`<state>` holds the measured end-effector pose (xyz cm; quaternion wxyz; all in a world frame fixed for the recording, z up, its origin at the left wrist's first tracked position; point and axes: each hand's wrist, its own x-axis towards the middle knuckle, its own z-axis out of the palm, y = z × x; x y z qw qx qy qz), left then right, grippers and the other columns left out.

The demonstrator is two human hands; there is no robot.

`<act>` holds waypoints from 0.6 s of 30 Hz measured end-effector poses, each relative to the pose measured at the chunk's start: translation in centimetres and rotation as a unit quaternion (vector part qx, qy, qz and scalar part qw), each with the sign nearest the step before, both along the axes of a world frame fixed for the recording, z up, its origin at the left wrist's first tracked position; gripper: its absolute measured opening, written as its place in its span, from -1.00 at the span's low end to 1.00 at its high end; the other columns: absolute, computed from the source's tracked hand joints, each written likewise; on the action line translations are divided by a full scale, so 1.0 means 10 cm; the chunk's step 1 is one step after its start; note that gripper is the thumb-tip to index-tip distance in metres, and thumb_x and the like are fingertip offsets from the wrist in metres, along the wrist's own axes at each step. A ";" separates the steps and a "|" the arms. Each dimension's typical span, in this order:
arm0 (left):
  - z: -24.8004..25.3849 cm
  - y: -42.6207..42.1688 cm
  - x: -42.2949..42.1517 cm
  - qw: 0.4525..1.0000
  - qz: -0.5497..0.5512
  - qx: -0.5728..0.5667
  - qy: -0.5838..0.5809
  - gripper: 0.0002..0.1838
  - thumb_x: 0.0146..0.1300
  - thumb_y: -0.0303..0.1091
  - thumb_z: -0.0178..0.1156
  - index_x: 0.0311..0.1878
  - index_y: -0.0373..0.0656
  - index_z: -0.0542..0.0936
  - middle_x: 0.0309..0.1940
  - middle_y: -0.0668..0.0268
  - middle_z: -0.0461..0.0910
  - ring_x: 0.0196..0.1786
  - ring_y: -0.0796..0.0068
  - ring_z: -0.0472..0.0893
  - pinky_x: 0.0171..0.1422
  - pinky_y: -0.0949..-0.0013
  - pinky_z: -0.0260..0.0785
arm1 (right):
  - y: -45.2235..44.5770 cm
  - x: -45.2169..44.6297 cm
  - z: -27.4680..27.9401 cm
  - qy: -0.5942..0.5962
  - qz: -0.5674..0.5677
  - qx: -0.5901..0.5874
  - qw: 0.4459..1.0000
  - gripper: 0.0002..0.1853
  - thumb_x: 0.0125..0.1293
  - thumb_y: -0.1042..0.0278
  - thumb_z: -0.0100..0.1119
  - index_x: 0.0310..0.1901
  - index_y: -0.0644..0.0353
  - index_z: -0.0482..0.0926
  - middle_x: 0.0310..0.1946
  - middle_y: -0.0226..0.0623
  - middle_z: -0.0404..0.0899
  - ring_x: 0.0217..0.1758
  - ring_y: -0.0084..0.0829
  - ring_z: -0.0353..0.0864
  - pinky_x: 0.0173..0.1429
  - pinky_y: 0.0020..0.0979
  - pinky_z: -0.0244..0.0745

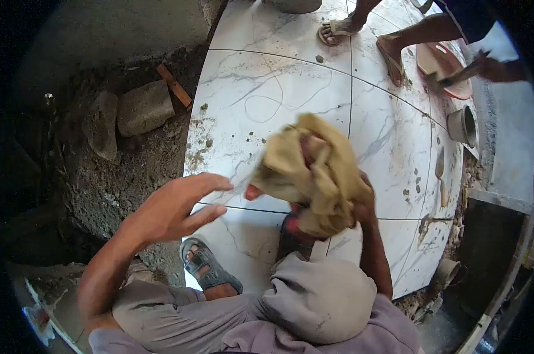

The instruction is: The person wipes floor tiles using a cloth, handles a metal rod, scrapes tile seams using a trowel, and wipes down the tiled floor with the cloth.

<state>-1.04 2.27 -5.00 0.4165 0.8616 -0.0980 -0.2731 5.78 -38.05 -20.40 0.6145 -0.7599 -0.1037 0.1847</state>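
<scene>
In the head view, a crumpled tan cloth (320, 171) with red patches is bunched up above the white marbled tiles (290, 88). My right hand (366, 199) grips the cloth at its right side, and its fingers are partly hidden by the folds. To the left of the cloth, my left hand (181, 203) is held in the air with thumb and fingers apart, holding nothing. Under it, my sandalled left foot (211, 265) rests on the tiles. The cloth is slightly blurred.
Another person's sandalled feet (392, 59) stand at the top right, and that person's hand (500, 69) holds a tool. Nearby are an orange basin (462, 88), a bucket (462, 125) and a trowel (441, 171). Left of the tile edge lie dirt and stone blocks (144, 109).
</scene>
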 end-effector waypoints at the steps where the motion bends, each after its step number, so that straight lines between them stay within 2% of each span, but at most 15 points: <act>1: 0.16 0.01 -0.05 1.000 -0.001 0.001 0.002 -0.61 0.27 -0.28 0.19 0.13 -0.21 0.49 0.14 0.08 0.51 0.24 0.11 0.48 0.30 0.18 0.31 | -0.34 -0.08 -0.09 -0.122 0.035 -0.162 0.979 -0.29 0.03 0.42 0.41 0.25 0.37 0.36 0.25 -0.14 0.37 0.27 -0.30 0.42 0.32 -0.32 0.34; 2: 0.30 0.03 -0.11 1.000 -0.007 0.027 -0.003 -0.58 0.23 -0.29 0.24 0.14 -0.19 0.49 0.16 0.09 0.50 0.25 0.10 0.47 0.31 0.15 0.30 | -0.41 -0.15 -0.01 -0.100 -0.001 -0.180 0.979 -0.20 0.05 0.43 0.38 0.35 0.34 0.23 0.31 -0.11 0.31 0.31 -0.27 0.38 0.34 -0.31 0.32; 3: 0.43 0.04 -0.18 0.999 -0.015 0.050 -0.010 -0.54 0.18 -0.29 0.28 0.15 -0.16 0.49 0.18 0.09 0.48 0.26 0.08 0.46 0.33 0.12 0.28 | -0.43 -0.17 -0.02 -0.099 -0.006 -0.181 0.978 -0.20 0.05 0.43 0.38 0.35 0.34 0.23 0.31 -0.11 0.31 0.31 -0.27 0.38 0.34 -0.31 0.32; 4: 0.52 0.09 -0.29 0.996 -0.042 0.071 -0.025 -0.54 0.23 -0.24 0.23 0.17 -0.16 0.47 0.18 0.07 0.47 0.23 0.08 0.46 0.31 0.13 0.28 | -0.45 -0.18 -0.04 -0.079 -0.064 -0.150 0.983 -0.15 0.03 0.45 0.37 0.37 0.31 0.17 0.34 -0.11 0.26 0.35 -0.27 0.32 0.39 -0.29 0.26; 5: 0.62 0.14 -0.41 0.993 -0.069 0.091 -0.041 -0.55 0.28 -0.20 0.18 0.19 -0.16 0.46 0.18 0.05 0.47 0.21 0.07 0.47 0.29 0.14 0.27 | -0.69 -0.28 -0.35 -0.170 -0.072 -0.295 0.938 -0.14 0.06 0.42 0.33 0.40 0.28 0.12 0.38 -0.09 0.19 0.42 -0.23 0.21 0.44 -0.27 0.17; 6: 0.78 0.15 -0.48 0.989 -0.085 0.116 -0.020 -0.52 0.26 -0.17 0.19 0.20 -0.16 0.45 0.17 0.03 0.47 0.21 0.06 0.47 0.29 0.15 0.27 | -0.92 -0.38 -0.66 -0.245 -0.093 -0.437 0.861 -0.13 0.09 0.39 0.28 0.43 0.25 0.06 0.41 -0.08 0.13 0.48 -0.20 0.11 0.48 -0.24 0.07; 7: 0.93 0.15 -0.55 0.985 -0.101 0.141 0.001 -0.48 0.25 -0.14 0.21 0.21 -0.17 0.44 0.17 0.02 0.47 0.22 0.05 0.46 0.29 0.16 0.28 | -1.10 -0.37 -1.16 -0.244 -0.099 -0.440 0.859 -0.13 0.09 0.39 0.28 0.43 0.25 0.06 0.41 -0.08 0.13 0.48 -0.20 0.11 0.48 -0.24 0.07; 8: 1.03 0.16 -0.67 0.988 -0.078 0.126 0.040 -0.48 0.21 -0.16 0.24 0.20 -0.18 0.45 0.17 0.01 0.47 0.24 0.02 0.45 0.31 0.11 0.26 | -1.23 -0.34 -1.59 -0.138 -0.086 -0.549 0.820 -0.16 0.15 0.23 0.22 0.43 0.21 0.06 0.43 -0.03 0.07 0.49 -0.07 0.04 0.46 -0.08 0.01; 10: 1.08 0.12 -0.87 0.989 -0.062 0.107 0.080 -0.46 0.17 -0.19 0.27 0.19 -0.19 0.46 0.17 0.00 0.47 0.25 0.00 0.44 0.33 0.06 0.23 | -1.28 -0.21 -1.98 -0.173 -0.128 -0.611 0.762 -0.17 0.23 -0.05 0.09 0.45 0.13 0.05 0.46 -0.01 -0.04 0.49 0.03 -0.01 0.41 0.15 -0.04; 12: 1.09 0.06 -1.00 0.988 0.061 0.061 0.125 -0.44 0.27 -0.36 0.18 0.33 -0.20 0.33 0.19 0.02 0.45 0.21 -0.02 0.44 0.34 0.12 0.20 | -0.94 0.31 -1.61 -0.216 -0.138 -0.600 0.758 -0.23 0.25 0.06 0.07 0.43 0.19 0.08 0.43 0.05 0.03 0.50 0.03 -0.03 0.46 0.04 -0.07; 13: 1.04 0.06 -1.10 0.989 0.057 0.060 0.124 -0.44 0.27 -0.36 0.18 0.33 -0.20 0.33 0.19 0.02 0.45 0.21 -0.02 0.44 0.34 0.12 0.20 | -0.79 0.59 -1.48 -0.219 -0.136 -0.578 0.774 -0.27 0.23 0.00 0.11 0.35 0.21 0.19 0.30 0.03 0.19 0.40 0.05 0.11 0.38 0.06 0.02; 14: 0.95 0.06 -1.21 0.980 0.072 0.117 0.144 -0.45 0.27 -0.34 0.18 0.32 -0.21 0.34 0.20 0.02 0.45 0.22 -0.01 0.43 0.34 0.13 0.20 | -0.63 0.86 -1.37 -0.223 -0.133 -0.555 0.790 -0.31 0.20 -0.05 0.16 0.26 0.23 0.31 0.18 0.01 0.36 0.30 0.07 0.26 0.30 0.09 0.11; 16: 0.94 0.11 -1.24 0.954 0.121 0.174 0.214 -0.50 0.31 -0.26 0.13 0.28 -0.23 0.38 0.19 0.00 0.45 0.26 -0.01 0.41 0.35 0.16 0.19 | -0.21 1.38 -1.15 -0.229 -0.154 -0.485 0.830 -0.38 0.14 -0.07 0.22 0.07 0.28 0.46 -0.05 -0.02 0.49 0.12 0.07 0.39 0.22 0.06 0.21; 17: 0.98 0.12 -1.22 0.953 0.122 0.174 0.214 -0.50 0.31 -0.26 0.13 0.28 -0.23 0.38 0.19 0.00 0.45 0.26 -0.01 0.41 0.35 0.16 0.19 | -0.05 1.65 -1.29 -0.229 -0.138 -0.518 0.813 -0.46 0.12 -0.02 0.22 0.00 0.26 0.50 -0.10 -0.06 0.52 0.02 0.05 0.44 0.13 0.02 0.28; 18: 1.02 0.12 -1.19 0.947 0.178 0.172 0.207 -0.52 0.33 -0.25 0.10 0.27 -0.23 0.39 0.19 0.00 0.45 0.26 -0.02 0.41 0.34 0.15 0.20 | 0.14 1.87 -1.55 -0.265 -0.134 -0.534 0.791 -0.55 0.09 0.06 0.21 -0.08 0.23 0.53 -0.16 -0.08 0.54 -0.07 0.02 0.48 0.03 -0.02 0.33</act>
